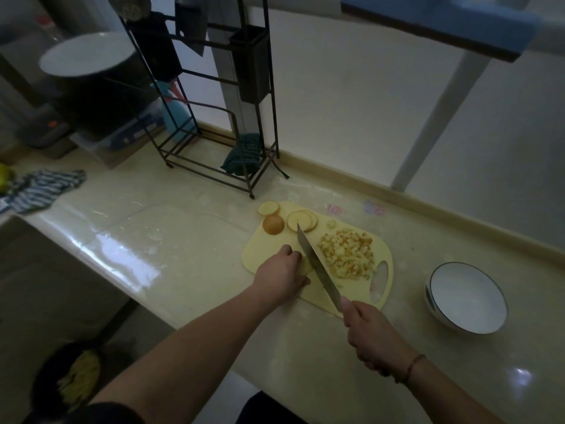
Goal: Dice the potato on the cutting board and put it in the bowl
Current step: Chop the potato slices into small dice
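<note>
Two hands worked over the cutting board: the left hand curled its fingers on potato slices, the right hand gripped the knife. Diced potato lay heaped beside the blade; the bowl sat apart.
</note>
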The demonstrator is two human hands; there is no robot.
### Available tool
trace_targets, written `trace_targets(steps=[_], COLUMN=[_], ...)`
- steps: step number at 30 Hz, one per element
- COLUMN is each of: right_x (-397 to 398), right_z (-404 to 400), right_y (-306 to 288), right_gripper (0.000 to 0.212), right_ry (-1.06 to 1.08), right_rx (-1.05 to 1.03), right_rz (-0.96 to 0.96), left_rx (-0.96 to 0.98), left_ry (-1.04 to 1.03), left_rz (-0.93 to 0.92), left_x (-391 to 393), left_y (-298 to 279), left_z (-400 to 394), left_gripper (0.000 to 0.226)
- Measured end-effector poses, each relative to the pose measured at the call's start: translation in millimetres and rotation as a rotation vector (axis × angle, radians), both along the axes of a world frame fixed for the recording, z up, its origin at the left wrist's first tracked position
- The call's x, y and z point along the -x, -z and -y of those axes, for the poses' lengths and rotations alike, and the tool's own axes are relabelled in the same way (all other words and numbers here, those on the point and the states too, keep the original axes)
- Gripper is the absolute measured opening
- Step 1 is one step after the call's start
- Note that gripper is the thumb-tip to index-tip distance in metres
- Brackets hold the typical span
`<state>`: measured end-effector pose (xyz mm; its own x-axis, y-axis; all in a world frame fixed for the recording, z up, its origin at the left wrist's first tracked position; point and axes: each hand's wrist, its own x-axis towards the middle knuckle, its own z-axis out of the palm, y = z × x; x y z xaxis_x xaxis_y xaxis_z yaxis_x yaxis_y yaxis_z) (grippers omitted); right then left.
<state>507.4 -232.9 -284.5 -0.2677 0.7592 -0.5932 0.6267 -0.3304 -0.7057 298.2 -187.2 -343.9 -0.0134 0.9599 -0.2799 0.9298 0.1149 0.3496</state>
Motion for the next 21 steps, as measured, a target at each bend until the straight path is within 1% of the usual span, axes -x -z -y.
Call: trace_targets(steps=[8, 11, 14, 19, 21], right_x=[-11, -10, -11, -14, -16], right_z=[-10, -9, -11, -26, -31], right_y=[-6, -6, -7, -1, 5], right_gripper=[0.044, 0.043, 0.043, 0.053, 0.049], right_ry=[-0.015, -0.059, -0.072, -0.165, -0.191], right_rx=[0.097, 0.062, 0.052, -0.016, -0.014], right_rz=[-0.073, -0.036, -0.038, -0.003, -0.011], left_rx=[-0.017, -0.035, -0.043, -0.075, -0.090], left_ry=[-0.041, -0.062, -0.105, -0.216, -0.248], left_rz=[0.046, 0.052, 0.036, 0.004, -0.010], left_x=[0, -3, -7, -18, -20], left_y=[-1, -1, -2, 0, 4], left_z=[4, 8, 10, 12, 13], left_gripper=[0.054, 0.050, 0.049, 0.049, 0.050])
